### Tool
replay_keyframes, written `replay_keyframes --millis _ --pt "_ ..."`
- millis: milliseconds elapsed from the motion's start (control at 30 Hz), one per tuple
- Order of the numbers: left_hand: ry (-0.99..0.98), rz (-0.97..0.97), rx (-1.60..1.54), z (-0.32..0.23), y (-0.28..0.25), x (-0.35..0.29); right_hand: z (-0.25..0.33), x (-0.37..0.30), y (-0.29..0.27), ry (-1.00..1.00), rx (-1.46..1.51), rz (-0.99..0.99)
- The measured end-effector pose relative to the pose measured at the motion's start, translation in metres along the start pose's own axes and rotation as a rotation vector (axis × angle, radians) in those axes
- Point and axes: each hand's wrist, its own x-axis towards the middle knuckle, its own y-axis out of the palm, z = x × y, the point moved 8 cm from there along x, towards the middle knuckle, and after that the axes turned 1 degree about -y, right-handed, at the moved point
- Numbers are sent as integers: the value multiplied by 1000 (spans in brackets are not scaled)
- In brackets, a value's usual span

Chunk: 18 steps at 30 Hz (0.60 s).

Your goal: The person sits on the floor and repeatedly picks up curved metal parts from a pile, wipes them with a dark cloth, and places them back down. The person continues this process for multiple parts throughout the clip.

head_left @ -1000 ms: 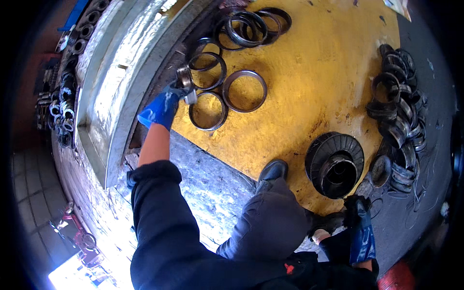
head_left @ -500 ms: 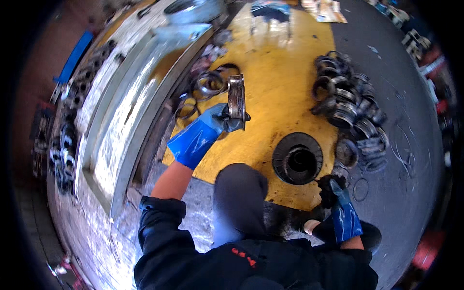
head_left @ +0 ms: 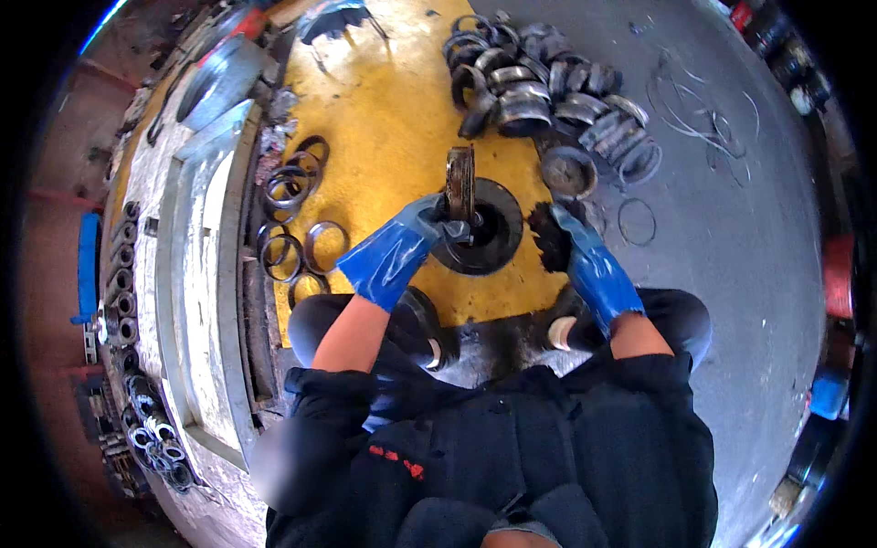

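My left hand (head_left: 437,222), in a blue rubber glove, grips a worn metal ring (head_left: 460,183) that stands edge-on above a round dark hub (head_left: 501,258) with a hole in its middle. The ring hides part of that hub. My right hand (head_left: 577,236), gloved the same way, is at a black, ragged clump (head_left: 548,239) at the edge of the yellow floor. Its fingers are pressed together against the clump; whether this is a greasy rag or loose grease I cannot tell.
Several metal rings (head_left: 523,111) are heaped at the far right. Thinner rings (head_left: 290,187) lie at the left, beside a long metal trough (head_left: 239,301). A thin ring (head_left: 637,222) and loose wire (head_left: 699,114) lie on the grey floor. A small stool (head_left: 340,20) stands far off.
My view has swung so that the hub and heap appear farther left. My left hand has brought the ring over the hub; my right hand stays at the black clump.
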Motion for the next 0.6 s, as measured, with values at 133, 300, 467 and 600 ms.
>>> replay_keyframes --millis 133,300,467,600 --pt "-11 -138 -292 48 6 -5 -1 10 5 -67 0 -49" --pt "-8 -150 -438 79 15 8 -8 58 -4 -256 -197 15" --pt "12 -157 -535 99 22 19 16 35 88 -836 -945 -68" --pt "96 -163 -497 93 47 20 -19 26 128 -1038 -1582 4"
